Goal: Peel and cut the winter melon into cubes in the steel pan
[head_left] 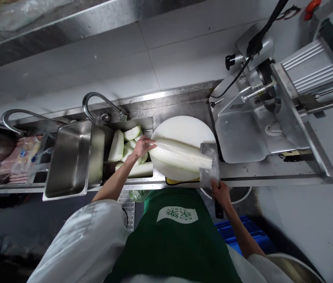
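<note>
Centre frame, the left hand (143, 147) touches the pale gourd (181, 154), finger grip hard to tell, while the right hand (222, 193) clamps its fingers round the cleaver (209, 177)! Lower centre, the green apron (172, 247) bears characters too small to read.

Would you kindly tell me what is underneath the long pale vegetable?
The vegetable lies on a round white board, whose bare surface shows beyond it. Anything directly beneath is covered; how the cleaver blade overlaps its right end is unclear.
</note>
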`<state>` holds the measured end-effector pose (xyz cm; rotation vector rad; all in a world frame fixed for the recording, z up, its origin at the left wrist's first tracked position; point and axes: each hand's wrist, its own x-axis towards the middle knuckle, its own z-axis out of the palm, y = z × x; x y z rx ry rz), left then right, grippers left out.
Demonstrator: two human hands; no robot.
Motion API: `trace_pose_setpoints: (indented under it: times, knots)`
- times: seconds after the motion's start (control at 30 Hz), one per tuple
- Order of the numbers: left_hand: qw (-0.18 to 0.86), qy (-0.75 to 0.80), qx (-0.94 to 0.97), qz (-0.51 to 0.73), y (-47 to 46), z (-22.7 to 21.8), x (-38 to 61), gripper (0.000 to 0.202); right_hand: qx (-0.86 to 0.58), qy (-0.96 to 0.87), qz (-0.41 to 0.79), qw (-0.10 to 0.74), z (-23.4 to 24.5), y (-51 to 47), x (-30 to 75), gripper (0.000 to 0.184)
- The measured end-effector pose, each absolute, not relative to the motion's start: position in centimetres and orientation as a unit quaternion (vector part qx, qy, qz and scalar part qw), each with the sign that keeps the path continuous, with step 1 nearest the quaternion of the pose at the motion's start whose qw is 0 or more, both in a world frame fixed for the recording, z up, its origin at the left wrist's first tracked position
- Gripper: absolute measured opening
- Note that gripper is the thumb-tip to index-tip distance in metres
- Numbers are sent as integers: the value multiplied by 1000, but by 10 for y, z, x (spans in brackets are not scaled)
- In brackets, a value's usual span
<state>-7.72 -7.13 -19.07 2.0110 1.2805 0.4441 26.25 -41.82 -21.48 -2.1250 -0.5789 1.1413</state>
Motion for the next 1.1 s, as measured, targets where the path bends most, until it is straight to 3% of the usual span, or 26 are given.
trace_pose_setpoints:
  times: [0.2,1.1]
  knots:
    - [356,488,781,156,-68,-189,-75,37,-786,-212,461,353,-219,-414,241,42]
    - [355,513,759,187,-137,-188,-96,44,-784,-290,451,314,-245,-414,227,56]
